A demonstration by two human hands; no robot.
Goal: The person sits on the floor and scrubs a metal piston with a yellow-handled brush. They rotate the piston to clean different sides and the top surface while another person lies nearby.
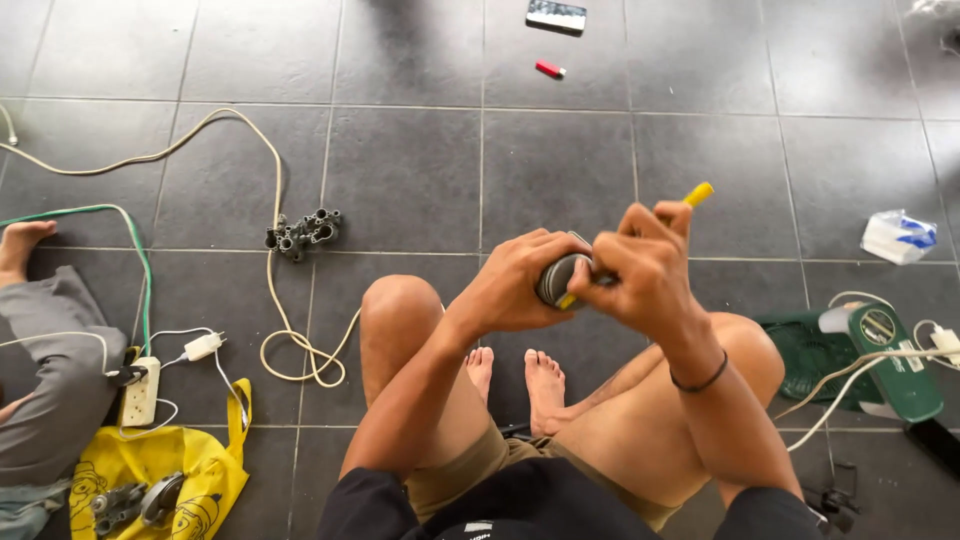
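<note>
Landmark: the round grey metal part [556,279], held up above the person's bare knees, at the middle of the view
Left hand: the left hand [520,285] is wrapped around the round grey metal part from its left side, fingers curled over the top, gripping it firmly
Right hand: the right hand [645,270] is clenched on a yellow-handled tool [697,194]; the handle end sticks up to the right of the grey part, and the tool's other end touches the part's face
Wrist: a dark band [700,381] circles the right wrist, below and right of the grey part
Feet: the person's own bare feet [520,380] rest on the grey tiled floor [410,170] just beneath the grey part
Yellow bag: a yellow bag [205,475] with metal pieces on it lies far to the lower left of the grey part
Power strip: a white power strip [140,392] with plugs sits just above the bag
Green casing: a green device [895,355] with white cables lies to the right of the grey part
Another person: a grey trouser leg [50,380] and a bare foot show at the left edge, well apart from the grey part
Metal block: a dark metal casting [302,232] lies to the upper left of the grey part, beside a cream cable [275,200]
Wrapped packet: a white and blue packet [898,236] lies to the far right
Far floor: a small red object [549,69] and a flat dark rectangular object [556,15] lie well beyond the grey part
</note>
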